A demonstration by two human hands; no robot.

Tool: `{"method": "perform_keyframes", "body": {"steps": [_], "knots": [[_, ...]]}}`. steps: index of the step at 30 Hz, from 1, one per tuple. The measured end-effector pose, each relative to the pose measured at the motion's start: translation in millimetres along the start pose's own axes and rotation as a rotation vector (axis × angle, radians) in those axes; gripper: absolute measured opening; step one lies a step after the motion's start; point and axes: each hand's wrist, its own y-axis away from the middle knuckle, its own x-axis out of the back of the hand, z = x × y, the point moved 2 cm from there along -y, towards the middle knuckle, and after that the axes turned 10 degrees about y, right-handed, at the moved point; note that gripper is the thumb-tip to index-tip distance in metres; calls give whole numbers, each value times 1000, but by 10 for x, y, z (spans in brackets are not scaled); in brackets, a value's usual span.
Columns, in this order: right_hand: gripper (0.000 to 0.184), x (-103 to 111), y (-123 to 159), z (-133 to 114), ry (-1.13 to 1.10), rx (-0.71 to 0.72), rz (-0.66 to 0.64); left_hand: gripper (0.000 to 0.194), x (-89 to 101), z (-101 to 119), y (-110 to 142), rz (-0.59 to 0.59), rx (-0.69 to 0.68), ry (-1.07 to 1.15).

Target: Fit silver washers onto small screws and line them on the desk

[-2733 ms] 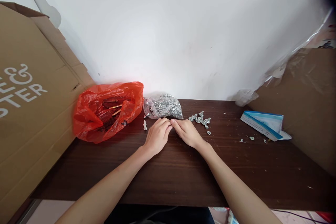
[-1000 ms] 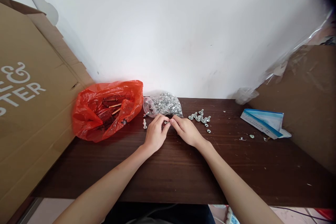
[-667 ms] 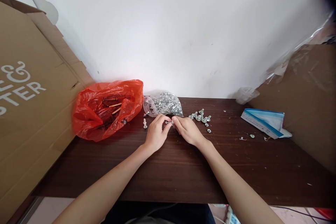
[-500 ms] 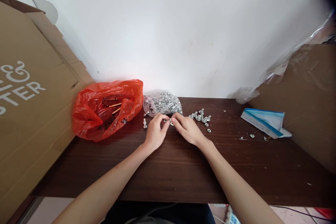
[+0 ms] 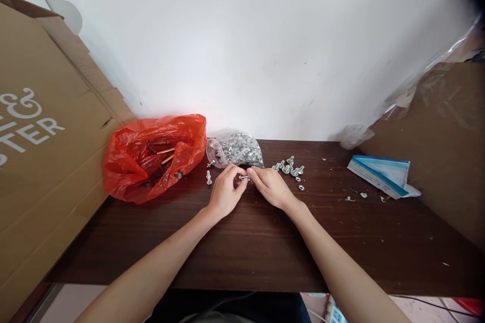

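A small metal bolt (image 5: pixel 244 177) lies sideways between my two hands, over the middle of the table. My left hand (image 5: pixel 228 189) pinches its left end, and my right hand (image 5: pixel 270 185) closes on its right end with thumb and fingertips. The fingers partly hide the bolt, so whether a nut sits on it I cannot tell. Just beyond my hands rests a clear plastic bag (image 5: pixel 242 149) full of small metal fasteners. Several bolts with wide round heads (image 5: pixel 288 167) are grouped to the right of my right hand. Left of my left hand another bolt (image 5: pixel 208 177) stands alone.
A red plastic bag (image 5: pixel 125 161) with long dark and brass-coloured pieces sits at the left, beside a large cardboard box (image 5: pixel 49 171). Loose nuts (image 5: pixel 301 187) lie right of my hands. Farther right are a blue and white packet (image 5: pixel 382 174) and another cardboard box (image 5: pixel 435 136).
My hands stay in nearly the same place. The bolt between them has turned and now shows lengthwise, where its round head was facing up before.
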Motion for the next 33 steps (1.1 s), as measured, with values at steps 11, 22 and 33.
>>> {"method": "perform_keyframes", "body": {"steps": [11,22,33], "knots": [[12,90,12,-52,-117,-8,93,8,6,-24,-15,74,68,29],[39,60,7,-1,-81,-53,112,9,-14,3,-12,30,64,118],[16,145,101,-91,-247,155,336,17,-16,29,-46,57,249,541]]}}
